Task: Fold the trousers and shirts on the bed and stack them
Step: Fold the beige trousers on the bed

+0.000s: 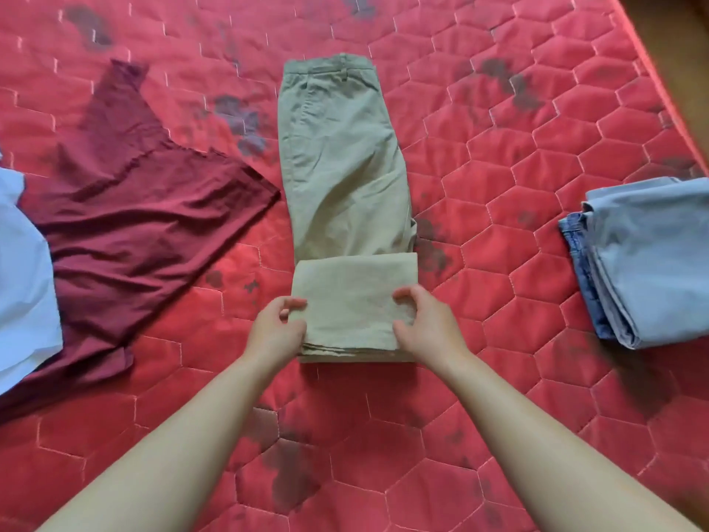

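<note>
Khaki trousers (345,167) lie lengthwise in the middle of the red quilted bed (518,282), waistband at the far end. Their leg end is folded back over itself into a flat near layer. My left hand (274,332) grips the left side of that folded end, thumb on top. My right hand (426,326) grips its right side the same way. A maroon shirt (134,224) lies spread and wrinkled to the left. At the right edge sits a stack of folded light-blue and denim garments (644,263).
A white garment (23,282) lies at the far left, partly over the maroon shirt. The bed's edge (652,51) runs along the upper right, with brown floor beyond. Dark stains mark the bed cover.
</note>
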Tool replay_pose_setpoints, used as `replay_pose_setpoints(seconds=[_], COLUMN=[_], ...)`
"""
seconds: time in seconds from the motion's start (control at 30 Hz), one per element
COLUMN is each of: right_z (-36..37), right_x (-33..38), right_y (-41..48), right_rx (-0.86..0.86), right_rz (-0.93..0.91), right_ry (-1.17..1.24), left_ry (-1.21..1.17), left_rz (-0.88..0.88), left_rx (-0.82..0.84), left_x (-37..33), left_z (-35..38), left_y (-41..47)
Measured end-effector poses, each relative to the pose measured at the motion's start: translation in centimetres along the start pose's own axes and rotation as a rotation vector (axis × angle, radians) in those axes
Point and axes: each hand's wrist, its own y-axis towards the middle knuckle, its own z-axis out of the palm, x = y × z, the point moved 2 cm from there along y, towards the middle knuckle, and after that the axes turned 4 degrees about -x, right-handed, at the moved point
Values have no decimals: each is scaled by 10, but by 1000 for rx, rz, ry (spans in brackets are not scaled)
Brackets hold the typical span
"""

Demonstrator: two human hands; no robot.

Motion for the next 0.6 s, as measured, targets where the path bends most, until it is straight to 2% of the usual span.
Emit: replay_pose_setpoints(seconds=[0.07, 0.17, 0.23, 0.3, 0.37, 0.43, 0.5, 0.6], right_z=[13, 4, -3, -5, -1, 10, 23, 32], right_x=[-23, -34, -29, -24, -22, -23, -27, -32], right_y=[-6, 10, 35, 63, 88, 105, 115, 121], right_rx=[28, -202, -250, -230, -209, -161, -130, -175], right_rz=[77, 148, 91, 62, 76, 136, 237, 295], right_ry=[-137, -48, 49, 110, 133, 117, 128, 259], left_ry=[183, 386, 398, 398, 310, 222, 166, 245], left_rz=[64, 102, 82, 158, 261, 279, 223, 133], left_rx=[72, 195, 79, -106, -220, -262, -251, -249], left_x=[26, 61, 67, 51, 22, -5, -23, -26], left_z=[7, 20, 21, 19, 20, 26, 37, 54], left_y=[-6, -22, -20, -4, 18, 41, 61, 80])
